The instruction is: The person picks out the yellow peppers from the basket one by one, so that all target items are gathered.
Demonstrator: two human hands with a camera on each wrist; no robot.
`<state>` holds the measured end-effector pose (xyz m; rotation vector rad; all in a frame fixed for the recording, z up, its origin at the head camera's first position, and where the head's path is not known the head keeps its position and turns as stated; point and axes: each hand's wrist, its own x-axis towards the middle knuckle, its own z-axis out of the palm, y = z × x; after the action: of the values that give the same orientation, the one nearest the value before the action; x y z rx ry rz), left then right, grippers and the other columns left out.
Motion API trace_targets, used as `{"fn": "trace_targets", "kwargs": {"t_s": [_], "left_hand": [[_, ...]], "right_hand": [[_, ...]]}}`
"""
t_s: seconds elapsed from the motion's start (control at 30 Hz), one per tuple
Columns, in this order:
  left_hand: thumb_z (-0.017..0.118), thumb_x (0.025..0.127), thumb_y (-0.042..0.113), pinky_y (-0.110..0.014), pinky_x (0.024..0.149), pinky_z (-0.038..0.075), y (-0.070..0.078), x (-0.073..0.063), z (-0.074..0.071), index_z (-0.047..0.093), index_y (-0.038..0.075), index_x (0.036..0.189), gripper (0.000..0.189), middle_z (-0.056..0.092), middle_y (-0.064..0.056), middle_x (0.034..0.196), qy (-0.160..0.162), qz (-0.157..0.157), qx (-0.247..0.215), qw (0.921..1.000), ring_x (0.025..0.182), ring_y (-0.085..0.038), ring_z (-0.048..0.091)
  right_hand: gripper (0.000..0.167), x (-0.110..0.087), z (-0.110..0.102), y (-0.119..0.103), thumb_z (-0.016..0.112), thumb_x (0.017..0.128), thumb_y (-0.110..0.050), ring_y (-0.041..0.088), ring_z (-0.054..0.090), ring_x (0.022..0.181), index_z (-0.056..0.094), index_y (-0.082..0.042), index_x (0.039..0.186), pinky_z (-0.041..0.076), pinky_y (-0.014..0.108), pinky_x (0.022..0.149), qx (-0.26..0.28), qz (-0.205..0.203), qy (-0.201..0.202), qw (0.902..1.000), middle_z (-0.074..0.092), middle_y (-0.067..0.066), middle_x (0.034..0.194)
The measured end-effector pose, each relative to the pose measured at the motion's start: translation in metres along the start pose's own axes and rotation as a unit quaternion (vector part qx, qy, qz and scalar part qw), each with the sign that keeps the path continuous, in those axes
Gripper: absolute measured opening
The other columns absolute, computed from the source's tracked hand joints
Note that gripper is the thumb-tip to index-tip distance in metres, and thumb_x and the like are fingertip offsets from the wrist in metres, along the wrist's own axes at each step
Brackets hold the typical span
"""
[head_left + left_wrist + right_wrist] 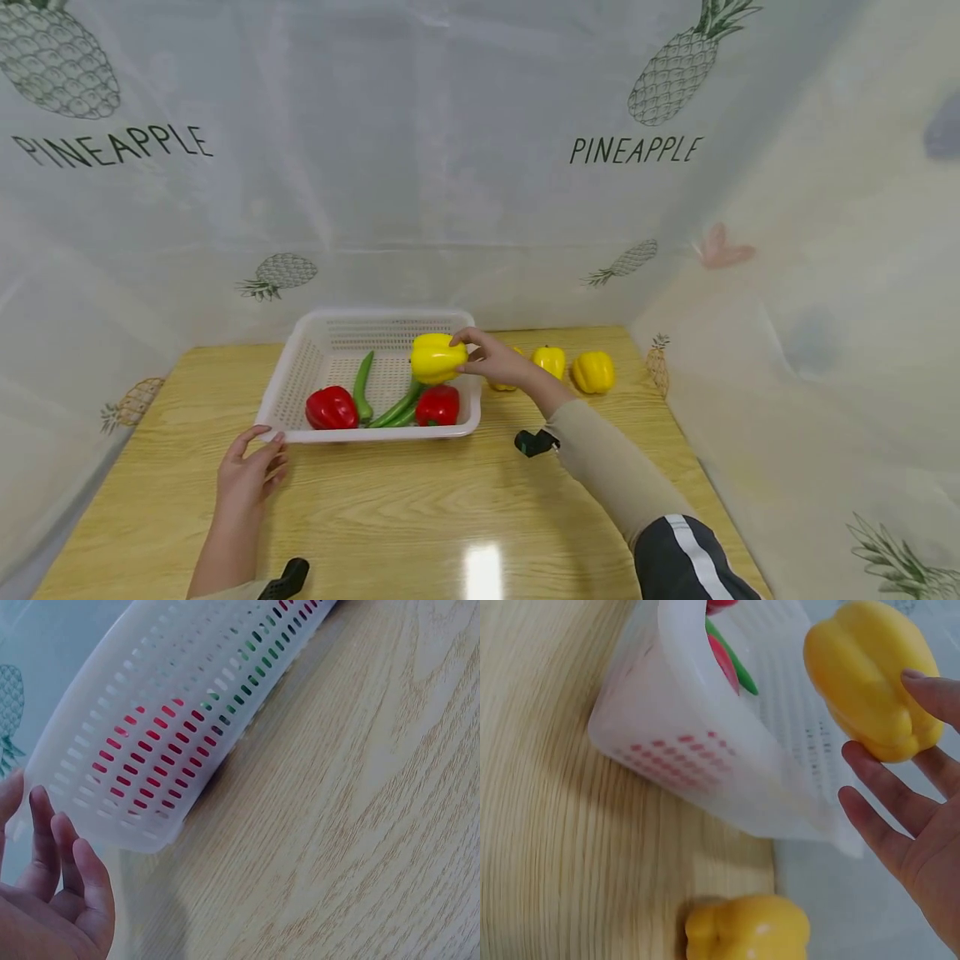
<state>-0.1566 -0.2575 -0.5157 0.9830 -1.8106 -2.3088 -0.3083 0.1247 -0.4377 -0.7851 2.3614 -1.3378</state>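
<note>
My right hand (491, 358) pinches a yellow bell pepper (433, 358) between thumb and fingers, holding it over the right side of a white plastic basket (375, 435). In the right wrist view the held pepper (874, 679) lies on its side, raised above the basket rim. My left hand (251, 471) holds the basket's front left corner, thumb and fingertips at the rim, the other fingers loosely bent. Inside the basket, a red bell pepper (332, 408) lies front left and another red bell pepper (438, 406) front right. Several long green peppers (362, 387) lie between them.
Right of the basket, a yellow bell pepper (549, 360) and another yellow bell pepper (592, 372) sit on the wooden table (420, 500). A third is partly hidden behind my right hand. A pineapple-printed curtain (450, 167) hangs behind the table and along its sides.
</note>
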Motion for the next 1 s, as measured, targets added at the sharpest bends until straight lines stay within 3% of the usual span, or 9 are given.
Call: {"fn": "trace_targets", "kwargs": {"t_s": [0.23,0.37,0.7,1.0], "left_hand": [[0.072,0.090,0.024,-0.024,0.062,0.055,-0.001,-0.001,-0.001,0.051,0.023,0.122,0.038,0.068,0.010,0.075,-0.004,-0.001,0.002,1.0000,0.066,-0.007,0.063],[0.072,0.090,0.024,-0.023,0.061,0.055,-0.001,0.000,-0.001,0.050,0.023,0.123,0.039,0.067,0.009,0.075,-0.001,0.000,0.004,1.0000,0.065,-0.007,0.063],[0.076,0.086,0.028,-0.025,0.064,0.056,-0.001,0.002,0.000,0.052,0.026,0.119,0.040,0.068,0.010,0.076,0.003,-0.004,-0.001,1.0000,0.069,-0.008,0.064],[0.075,0.087,0.024,-0.025,0.062,0.056,0.000,-0.002,0.001,0.052,0.025,0.119,0.039,0.068,0.007,0.076,-0.001,-0.002,-0.011,0.9999,0.066,-0.007,0.064]], "right_hand": [[0.037,-0.025,-0.022,0.011,0.066,0.094,-0.010,0.028,0.058,0.110,0.050,-0.014,0.127,0.050,0.040,0.091,0.012,0.019,0.016,0.9996,0.041,0.006,0.145],[0.038,-0.040,-0.034,0.015,0.065,0.094,-0.007,0.031,0.058,0.109,0.049,-0.011,0.128,0.049,0.043,0.093,0.009,0.009,0.033,0.9994,0.039,0.009,0.148],[0.037,-0.079,-0.060,0.024,0.062,0.096,-0.004,0.039,0.055,0.113,0.047,-0.006,0.130,0.049,0.046,0.092,0.023,0.029,0.067,0.9971,0.038,0.017,0.145],[0.037,-0.106,-0.076,0.061,0.063,0.096,-0.006,0.041,0.055,0.115,0.048,-0.008,0.130,0.053,0.041,0.084,0.033,0.045,0.108,0.9926,0.041,0.017,0.141]]}}
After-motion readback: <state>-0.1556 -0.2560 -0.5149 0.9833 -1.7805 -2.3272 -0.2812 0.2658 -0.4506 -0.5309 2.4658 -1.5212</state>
